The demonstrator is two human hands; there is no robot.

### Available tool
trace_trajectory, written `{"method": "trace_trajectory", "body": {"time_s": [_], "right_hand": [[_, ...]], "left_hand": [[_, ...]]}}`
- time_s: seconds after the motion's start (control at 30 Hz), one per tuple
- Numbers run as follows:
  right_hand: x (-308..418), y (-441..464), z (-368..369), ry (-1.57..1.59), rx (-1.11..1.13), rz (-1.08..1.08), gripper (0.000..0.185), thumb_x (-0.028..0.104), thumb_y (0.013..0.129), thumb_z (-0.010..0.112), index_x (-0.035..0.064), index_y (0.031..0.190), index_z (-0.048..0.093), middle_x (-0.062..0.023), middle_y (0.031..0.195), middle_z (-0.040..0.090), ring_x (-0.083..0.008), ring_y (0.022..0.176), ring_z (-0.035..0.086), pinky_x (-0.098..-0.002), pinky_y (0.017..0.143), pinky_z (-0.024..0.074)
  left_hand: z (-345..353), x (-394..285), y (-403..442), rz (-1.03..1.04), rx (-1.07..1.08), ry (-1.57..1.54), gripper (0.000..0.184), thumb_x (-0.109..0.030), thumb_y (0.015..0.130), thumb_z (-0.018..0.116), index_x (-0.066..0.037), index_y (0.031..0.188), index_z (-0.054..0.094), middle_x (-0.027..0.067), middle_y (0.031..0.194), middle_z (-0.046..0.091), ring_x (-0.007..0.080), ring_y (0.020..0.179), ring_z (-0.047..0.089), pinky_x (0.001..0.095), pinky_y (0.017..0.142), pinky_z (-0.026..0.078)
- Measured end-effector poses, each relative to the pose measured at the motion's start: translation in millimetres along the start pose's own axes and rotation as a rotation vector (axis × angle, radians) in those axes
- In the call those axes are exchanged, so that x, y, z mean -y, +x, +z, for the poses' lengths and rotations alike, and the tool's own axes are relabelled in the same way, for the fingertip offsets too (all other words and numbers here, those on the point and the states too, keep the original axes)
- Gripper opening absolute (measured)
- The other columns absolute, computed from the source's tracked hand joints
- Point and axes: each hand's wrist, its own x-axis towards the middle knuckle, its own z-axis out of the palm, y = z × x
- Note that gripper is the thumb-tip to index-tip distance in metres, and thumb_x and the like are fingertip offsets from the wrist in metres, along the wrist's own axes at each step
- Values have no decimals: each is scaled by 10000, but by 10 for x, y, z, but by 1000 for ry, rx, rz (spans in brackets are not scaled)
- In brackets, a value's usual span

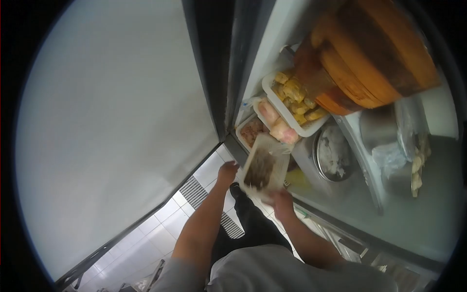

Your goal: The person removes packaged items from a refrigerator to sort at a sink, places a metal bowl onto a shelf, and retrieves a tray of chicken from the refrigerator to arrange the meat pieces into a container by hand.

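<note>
"What's at the far left?"
"A large pale door (pixel 121 107) with a dark edge. Then the left hand (pixel 227 173), just beside the tub, fingers bent; I see nothing in it, but can't tell how far open it is."
"And the tub?"
"The tub (pixel 265 165) is in front of the shelf, between the hands. It's whitish, see-through plastic, roughly rectangular with rounded corners and a pale rim. It's tilted and blurred, with a dark grey-brown patch inside; I can't tell what that is."
"Anything behind it?"
"A container of pinkish chopped pieces (pixel 252 131), then larger pale pink pieces (pixel 282 130) in another container."
"Who's holding the tub?"
"The right hand (pixel 283 204), closed on its near right corner. The left isn't visibly holding it."
"Further right?"
"A white tray (pixel 315 127) of yellow chunks, then a round metal bowl (pixel 333 153) with white stuff in it. Above them looms a big orange container (pixel 374 58) with dark bands, and right of the bowl, a clear plastic bag (pixel 391 158)."
</note>
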Motion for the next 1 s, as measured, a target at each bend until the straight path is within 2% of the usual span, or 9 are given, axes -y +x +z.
{"method": "trace_trajectory", "body": {"time_s": [0.13,0.5,0.57,0.6,0.67,0.73,0.8,0.87,1.0], "right_hand": [[429,-807,-340,-87,26,481,284,40,891,646,-58,1153,695,-103,1022,719,-170,888,673,-335,794,547],[40,-930,-645,-450,213,483,268,57,871,652,-47,1107,724,-63,975,725,-143,888,666,-331,791,543],[-24,-918,-667,-438,188,483,220,66,882,667,-25,1067,743,-91,947,744,-173,864,693,-338,770,553],[-86,-929,-703,-419,162,489,175,76,893,681,-2,1027,761,-118,918,764,-204,839,721,-346,748,562],[-275,-942,-813,-415,157,480,169,59,890,671,-6,1021,757,-125,918,762,-209,846,722,-347,749,562],[-303,-890,-838,-416,188,540,263,79,868,660,-42,1091,729,-77,966,737,-144,853,676,-325,754,552],[-185,-793,-790,-449,201,534,266,86,867,660,-44,1089,727,-80,949,737,-144,838,676,-329,742,552],[-195,-734,-728,-476,214,530,268,92,866,661,-46,1086,725,-84,931,736,-143,822,676,-333,731,553],[-658,-457,-606,-653,205,318,273,89,858,648,-48,1081,722,-98,912,736,-176,796,696,-355,707,564]], "left_hand": [[155,-734,599,-151,54,117,454,-456,915,709,-48,1112,734,203,1095,732,402,1029,700,436,883,560],[459,-644,911,-520,47,-177,605,-427,795,827,45,1141,672,189,1064,739,286,913,738,369,777,596],[457,-546,924,238,254,936,527,-407,807,802,40,1071,706,174,1010,755,274,887,745,371,732,599],[434,-573,900,240,250,928,527,-407,807,802,40,1071,706,174,1010,755,274,887,745,371,732,599],[288,-697,735,-379,2,99,432,-375,797,800,14,976,748,180,903,762,292,820,747,399,718,597],[75,-685,431,-462,-177,-104,377,-363,796,776,4,882,764,209,826,751,330,772,747,422,714,588],[-49,-114,201,-322,-225,-22,248,-243,831,759,1,846,720,94,699,696,221,635,707,358,562,525],[-342,459,-181,31,-57,641,479,-399,801,738,79,822,729,240,750,723,365,729,732,465,677,552],[-1080,131,-1617,-546,-465,-88,369,-281,822,738,85,857,735,197,750,726,275,707,726,434,616,540]]}}
